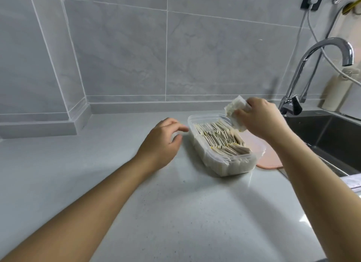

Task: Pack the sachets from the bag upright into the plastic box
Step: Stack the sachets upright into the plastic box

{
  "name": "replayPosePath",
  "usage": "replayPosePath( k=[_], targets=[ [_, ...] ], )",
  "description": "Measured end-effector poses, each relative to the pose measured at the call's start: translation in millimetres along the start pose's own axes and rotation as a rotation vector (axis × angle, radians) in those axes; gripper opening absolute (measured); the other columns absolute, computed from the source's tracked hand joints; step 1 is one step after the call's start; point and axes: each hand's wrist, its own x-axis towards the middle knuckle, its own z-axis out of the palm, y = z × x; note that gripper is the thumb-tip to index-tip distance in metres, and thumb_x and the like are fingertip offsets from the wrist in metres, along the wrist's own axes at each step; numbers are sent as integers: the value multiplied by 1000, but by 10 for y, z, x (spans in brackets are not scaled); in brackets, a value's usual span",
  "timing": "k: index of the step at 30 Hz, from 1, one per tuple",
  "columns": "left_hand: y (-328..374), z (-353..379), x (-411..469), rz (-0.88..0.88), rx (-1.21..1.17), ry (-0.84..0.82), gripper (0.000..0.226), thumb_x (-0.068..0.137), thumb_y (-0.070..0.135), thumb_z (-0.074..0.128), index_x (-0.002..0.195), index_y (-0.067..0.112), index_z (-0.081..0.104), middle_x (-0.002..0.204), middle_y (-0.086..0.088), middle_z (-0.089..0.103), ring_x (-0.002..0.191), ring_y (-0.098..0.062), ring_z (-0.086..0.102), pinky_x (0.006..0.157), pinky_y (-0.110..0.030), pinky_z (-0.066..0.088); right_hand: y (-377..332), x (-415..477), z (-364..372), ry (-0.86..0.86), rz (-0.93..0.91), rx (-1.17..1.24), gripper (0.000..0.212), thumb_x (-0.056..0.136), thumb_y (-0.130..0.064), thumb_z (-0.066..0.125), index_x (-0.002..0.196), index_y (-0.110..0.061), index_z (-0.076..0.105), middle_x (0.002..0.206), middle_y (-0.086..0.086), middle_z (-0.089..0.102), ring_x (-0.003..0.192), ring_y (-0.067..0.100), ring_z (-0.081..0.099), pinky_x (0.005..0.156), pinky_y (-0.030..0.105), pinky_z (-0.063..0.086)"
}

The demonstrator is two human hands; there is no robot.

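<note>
Plastic box [232, 169]: mid-surface [175, 213], sachets [218, 138] upright, near full | Right hand [261, 119]: grip clamped on crumpled bag [234, 113] above box's 1 o'clock corner, likely feeding the remainder | Left hand [162, 142]: grip apart, box's 9 o'clock, likely to steady.

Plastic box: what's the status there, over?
Left hand open beside plastic box. Right hand grips white bundle above far end. Box nearly full of upright sachets. Nothing blocking.
</note>
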Motion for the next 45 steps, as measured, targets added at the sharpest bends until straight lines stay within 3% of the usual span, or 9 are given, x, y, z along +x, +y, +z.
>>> replayPosePath(
  k=[5, 9, 14, 19, 23, 28, 34, 39, 45],
  targets=[
    [294, 482, 557, 108, 197, -315, 41, 90, 29, 35, 118, 23, 65, 128, 6, 60, 125, -15, 46, 106, -36, 33, 307, 65, 144, -200, 126, -217, 19, 86, -29, 46, 82, -14, 56, 83, 8, 57, 78, 31, 54, 69, 32, 43],
    [322, 647, 751, 126, 327, -468, 45, 91, 23, 31, 124, 32, 60, 137, 14, 53, 133, -8, 37, 103, -40, 17, 373, 89, 222, -202, 127, -229, 30, 87, -30, 42, 86, -8, 61, 83, 10, 62, 76, 30, 57, 66, 31, 43],
    [421, 682, 976, 183, 376, -673, 56, 85, 10, 40, 134, 35, 52, 148, 16, 41, 140, -9, 28, 113, -39, 19, 397, 150, 191, -143, 94, -297, 29, 86, -30, 40, 69, -10, 52, 76, 9, 58, 73, 32, 57, 64, 32, 47],
    [569, 798, 1124, 145, 391, -724, 68, 78, 7, 37, 133, 43, 48, 149, 1, 39, 138, -23, 32, 112, -38, 29, 453, 157, 145, -134, 117, -199, 32, 85, -29, 45, 61, -9, 50, 69, 11, 57, 67, 32, 57, 52, 27, 37],
    [617, 859, 1097, 127, 393, -750, 71, 78, 4, 36, 135, 46, 45, 145, -3, 39, 134, -28, 36, 108, -41, 35, 473, 138, 107, -164, 125, -140, 27, 83, -25, 49, 61, -9, 53, 67, 10, 58, 68, 31, 63, 56, 31, 47],
    [537, 870, 1119, 232, 418, -724, 63, 81, 1, 37, 129, 37, 56, 141, 14, 46, 134, -15, 32, 110, -38, 27, 505, 151, 140, -157, 126, -148, 29, 84, -25, 46, 67, -6, 58, 61, 6, 60, 65, 27, 61, 52, 27, 42],
    [520, 840, 1057, 172, 445, -729, 53, 94, 12, 33, 130, 45, 53, 139, 8, 44, 129, -18, 31, 106, -31, 22, 451, 159, 308, -166, 128, -257, 24, 89, -29, 42, 92, -11, 58, 86, 4, 58, 76, 26, 54, 62, 30, 40],
    [402, 873, 1101, 169, 428, -748, 57, 89, 11, 32, 126, 50, 54, 133, 10, 51, 129, -12, 32, 108, -34, 19, 431, 181, 402, -208, 169, -248, 22, 88, -32, 44, 100, -15, 51, 94, 3, 57, 82, 26, 54, 66, 32, 41],
    [431, 845, 1096, 185, 440, -756, 63, 84, 3, 33, 129, 41, 54, 137, 12, 50, 133, -10, 28, 108, -34, 15, 481, 194, 571, -314, 301, -8, 32, 92, -35, 46, 105, -7, 35, 100, 10, 58, 91, 31, 57, 81, 40, 50]
  ],
)
